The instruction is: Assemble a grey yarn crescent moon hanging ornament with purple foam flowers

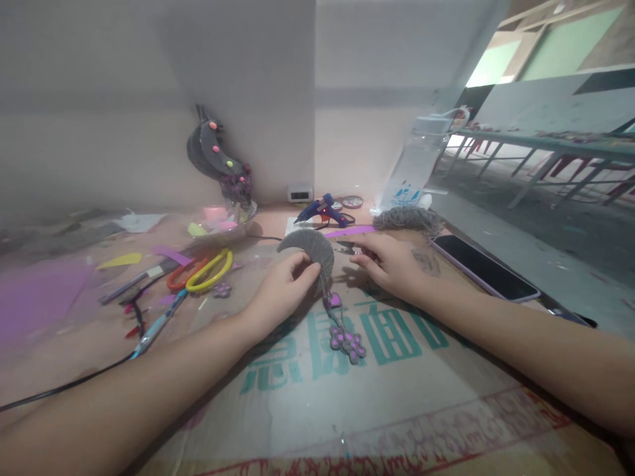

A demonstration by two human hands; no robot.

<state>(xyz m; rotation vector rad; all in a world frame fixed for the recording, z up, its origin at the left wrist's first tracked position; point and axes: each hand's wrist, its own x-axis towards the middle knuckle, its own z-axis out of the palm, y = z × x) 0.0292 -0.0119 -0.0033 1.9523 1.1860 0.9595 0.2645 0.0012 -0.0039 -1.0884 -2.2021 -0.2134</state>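
My left hand (282,294) pinches a grey yarn-wrapped crescent moon (317,250) between thumb and fingers, just above the table. From the crescent's lower end hangs a string with a purple heart (335,300) and grey flowers with purple petals (348,342). To its right, my right hand (391,264) is curled low over the table. A small metallic-looking piece (344,247) shows at its fingertips, too blurred to name. Beyond both hands lie a blue hot glue gun (322,211) and a purple strip (351,231).
At left are yellow-handled scissors (211,271), a cyan pen-like tool (159,324) and purple sheets (40,297). A decorated dark crescent (213,149) stands at the wall. Right of centre are a water bottle (414,165), grey yarn (407,219) and a phone (483,268).
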